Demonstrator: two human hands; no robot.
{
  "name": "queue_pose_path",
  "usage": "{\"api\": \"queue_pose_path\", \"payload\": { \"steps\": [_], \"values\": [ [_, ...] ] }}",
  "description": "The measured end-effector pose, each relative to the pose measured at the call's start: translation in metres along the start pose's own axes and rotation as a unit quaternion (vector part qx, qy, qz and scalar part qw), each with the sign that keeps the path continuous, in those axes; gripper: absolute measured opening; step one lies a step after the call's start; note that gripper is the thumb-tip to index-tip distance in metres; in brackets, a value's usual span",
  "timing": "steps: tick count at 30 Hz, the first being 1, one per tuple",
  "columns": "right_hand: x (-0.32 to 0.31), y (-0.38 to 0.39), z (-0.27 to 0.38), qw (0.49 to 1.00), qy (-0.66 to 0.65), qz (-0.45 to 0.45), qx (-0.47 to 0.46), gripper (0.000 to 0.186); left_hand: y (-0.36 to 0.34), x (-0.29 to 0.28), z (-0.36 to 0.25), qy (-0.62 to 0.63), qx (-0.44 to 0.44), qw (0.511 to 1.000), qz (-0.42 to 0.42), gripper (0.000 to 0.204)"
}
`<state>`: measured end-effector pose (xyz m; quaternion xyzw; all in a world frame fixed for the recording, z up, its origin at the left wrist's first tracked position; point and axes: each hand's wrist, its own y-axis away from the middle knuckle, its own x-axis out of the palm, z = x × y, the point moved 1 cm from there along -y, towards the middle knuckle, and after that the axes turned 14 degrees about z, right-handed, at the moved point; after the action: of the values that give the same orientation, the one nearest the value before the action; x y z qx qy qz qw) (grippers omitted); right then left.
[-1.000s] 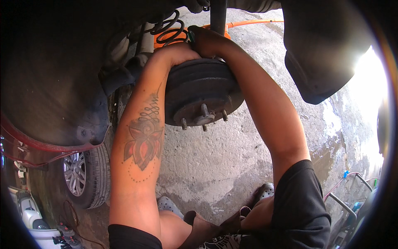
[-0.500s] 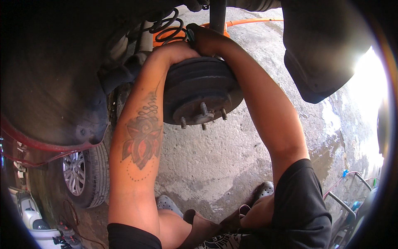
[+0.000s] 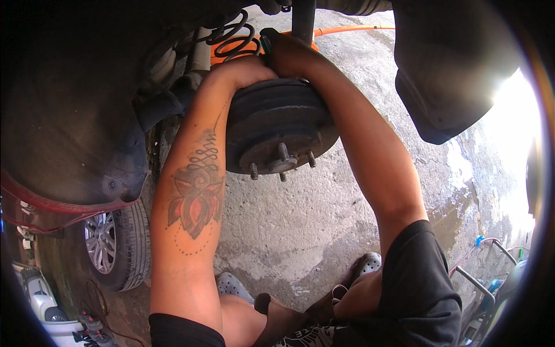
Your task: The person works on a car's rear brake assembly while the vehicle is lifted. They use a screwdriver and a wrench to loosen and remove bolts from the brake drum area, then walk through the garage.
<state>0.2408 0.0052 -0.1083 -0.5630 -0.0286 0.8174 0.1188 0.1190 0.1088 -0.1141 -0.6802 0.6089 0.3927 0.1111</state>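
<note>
- The dark, round brake drum sits in the upper centre of the frame, just below my two grips in the picture and between my forearms; its wheel studs point down toward the frame's centre.
- A black coil spring stands beside my grips at the top, left of centre, and a dark upright strut rises just behind them.
- An orange hose runs along the top, right of centre.
- A dark wheel-arch liner fills the upper left, a dark flap hangs at the upper right, and a wheel stands at the lower left.
- My left grip rests at the drum's upper edge; its fingers are hidden behind, so I cannot tell how far open it is.
- My right grip is beside it, bent inward, with a small green-edged object at it; I cannot tell whether it is pinching that.
</note>
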Motion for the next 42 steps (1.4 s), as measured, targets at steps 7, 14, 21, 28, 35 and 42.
{"api": "queue_pose_path", "payload": {
  "steps": [7,14,21,28,35,42],
  "values": [
    [-0.003,0.002,0.003,0.999,0.023,-0.015,0.019,0.052,0.0,-0.002,0.003,0.034,-0.017,0.999,0.007,0.044],
    [-0.003,0.006,0.003,0.999,0.013,-0.026,0.017,0.053,0.0,0.001,-0.001,-0.003,0.025,1.0,0.011,0.045],
    [-0.002,0.0,0.001,0.999,0.008,-0.005,0.047,0.06,0.0,0.003,-0.006,-0.004,0.008,1.0,0.018,0.044],
    [0.0,0.002,-0.002,1.0,-0.008,-0.005,0.024,0.067,-0.006,-0.002,0.004,-0.036,0.02,0.999,0.017,0.044],
    [-0.002,0.008,0.0,0.999,-0.011,-0.025,0.04,0.069,0.0,0.003,-0.004,-0.012,0.001,1.0,0.003,0.042],
    [-0.004,0.009,0.001,0.999,-0.007,-0.023,0.043,0.068,-0.004,0.0,0.001,-0.019,0.021,0.999,0.016,0.042]
  ]
}}
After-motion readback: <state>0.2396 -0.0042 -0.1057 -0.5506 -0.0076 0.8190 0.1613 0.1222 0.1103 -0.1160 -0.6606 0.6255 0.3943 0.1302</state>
